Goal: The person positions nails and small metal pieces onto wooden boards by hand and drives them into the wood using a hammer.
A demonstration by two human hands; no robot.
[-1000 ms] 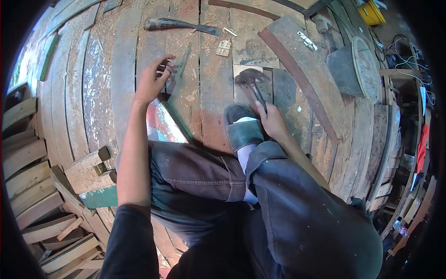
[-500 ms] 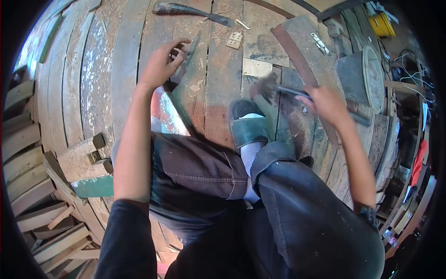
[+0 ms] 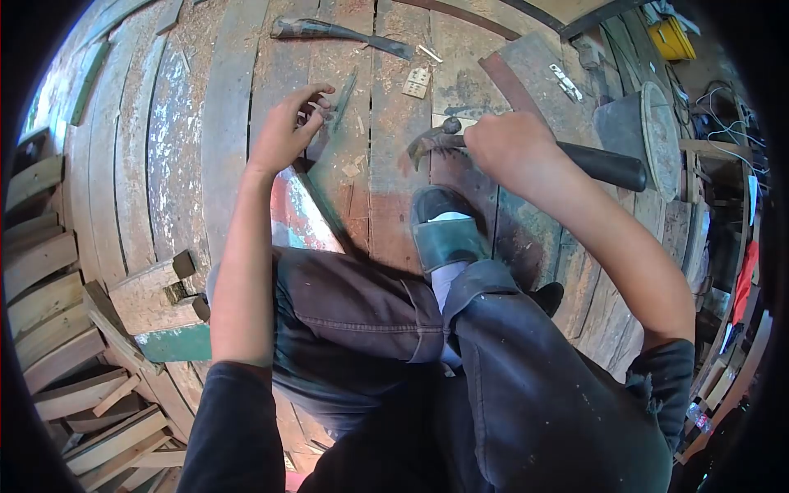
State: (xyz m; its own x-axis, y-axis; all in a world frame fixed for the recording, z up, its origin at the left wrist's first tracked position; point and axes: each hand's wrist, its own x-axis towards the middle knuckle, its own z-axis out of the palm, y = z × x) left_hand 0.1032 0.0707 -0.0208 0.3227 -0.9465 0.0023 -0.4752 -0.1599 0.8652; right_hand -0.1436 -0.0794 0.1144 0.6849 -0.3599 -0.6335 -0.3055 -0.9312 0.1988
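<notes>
My right hand [image 3: 514, 148] is wrapped round the handle of a claw hammer [image 3: 604, 167]. The hammer head lies left of my fist, blurred, over the boards beyond my sandalled foot [image 3: 448, 230]. My left hand [image 3: 288, 127] is curled, thumb towards the fingers, at the far end of a painted board [image 3: 304, 214] beside my leg. Whatever sits between those fingers is hidden. Just right of the fingertips is a thin, pointed, greenish strip [image 3: 345, 94].
A dark, long-handled tool [image 3: 341, 34] and a small plate with holes [image 3: 417, 82] lie on the plank floor. A bucket [image 3: 653, 140] lies at right, with a metal hinge-like piece [image 3: 565, 82] nearby. Wooden slats [image 3: 49, 304] line the left side.
My right hand has brought the hammer leftward and up in the view, its handle now lying nearly across. My left hand stays almost where it was.
</notes>
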